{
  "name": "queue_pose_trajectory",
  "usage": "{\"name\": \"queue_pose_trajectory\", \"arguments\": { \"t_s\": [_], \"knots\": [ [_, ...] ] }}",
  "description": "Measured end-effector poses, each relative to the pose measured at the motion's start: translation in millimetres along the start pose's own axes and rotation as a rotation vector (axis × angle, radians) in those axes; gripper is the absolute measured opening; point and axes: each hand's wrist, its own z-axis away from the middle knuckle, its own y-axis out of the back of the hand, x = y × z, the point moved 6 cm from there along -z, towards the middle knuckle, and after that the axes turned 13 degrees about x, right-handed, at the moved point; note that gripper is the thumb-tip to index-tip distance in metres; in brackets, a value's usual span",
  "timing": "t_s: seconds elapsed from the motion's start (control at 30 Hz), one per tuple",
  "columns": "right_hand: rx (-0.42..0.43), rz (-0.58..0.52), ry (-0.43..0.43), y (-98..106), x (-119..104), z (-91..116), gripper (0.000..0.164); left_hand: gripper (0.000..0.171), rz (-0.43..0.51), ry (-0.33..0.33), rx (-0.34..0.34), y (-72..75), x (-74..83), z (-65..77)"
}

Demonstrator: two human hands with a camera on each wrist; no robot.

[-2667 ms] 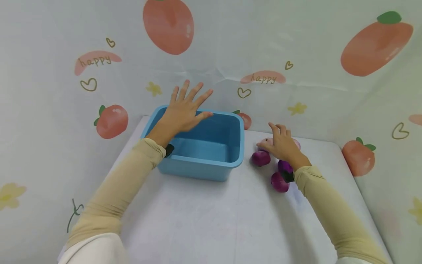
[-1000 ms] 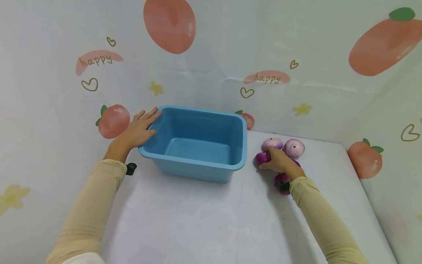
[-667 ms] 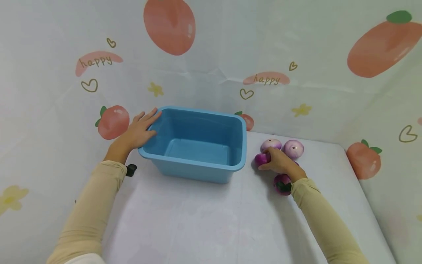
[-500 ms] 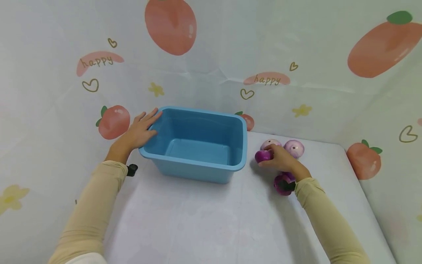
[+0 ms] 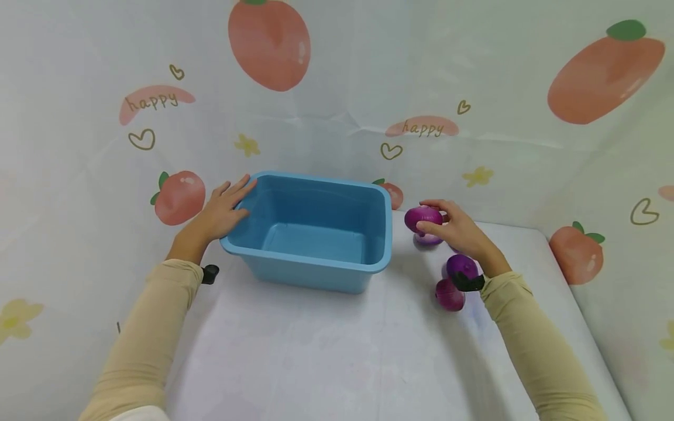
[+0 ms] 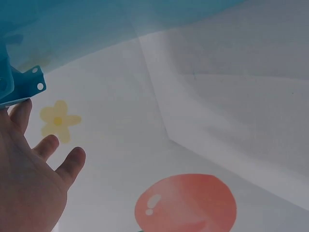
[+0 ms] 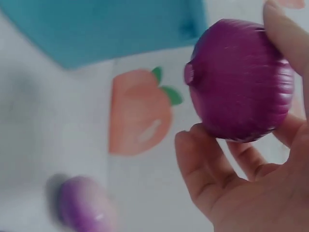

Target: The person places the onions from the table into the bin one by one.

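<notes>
My right hand (image 5: pixel 463 231) grips a purple onion (image 5: pixel 423 218) between thumb and fingers, raised above the table to the right of the blue basin (image 5: pixel 310 263). The right wrist view shows the same onion (image 7: pixel 241 79) up close, its stubby end pointing left. My left hand (image 5: pixel 218 213) rests with spread fingers on the basin's left rim. In the left wrist view, that hand (image 6: pixel 34 169) has its fingertips at the blue plastic edge. The basin holds nothing that shows.
A pale purple onion (image 5: pixel 427 240) lies below the held one. Two darker onions (image 5: pixel 450 295) (image 5: pixel 461 266) lie nearer, by the right wrist. A printed white cloth (image 5: pixel 337 128) hangs behind the white table (image 5: pixel 310 351).
My right hand has taken hold of the purple onion and lifted it off the table. Earlier, my left hand moved from above the basin to its left rim and has stayed there.
</notes>
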Motion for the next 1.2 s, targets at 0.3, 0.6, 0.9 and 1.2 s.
{"name": "queue_pose_trajectory", "arguments": {
  "t_s": [0.3,0.6,0.9,1.2],
  "knots": [
    [0.031,-0.136,0.058,14,-54,-5,0.065,0.072,0.004,0.01,0.001,0.7,0.9,1.5],
    [0.001,-0.2,0.156,1,-101,-22,0.072,0.073,0.012,0.01,0.008,1.0,-0.3,2.1],
    [-0.058,-0.258,0.248,-35,-134,-50,0.077,0.073,0.016,0.025,0.003,1.4,0.0,2.3],
    [-0.078,-0.316,0.355,-78,-158,-76,0.074,0.073,0.013,0.017,0.002,0.8,0.0,2.5]
  ]
}}
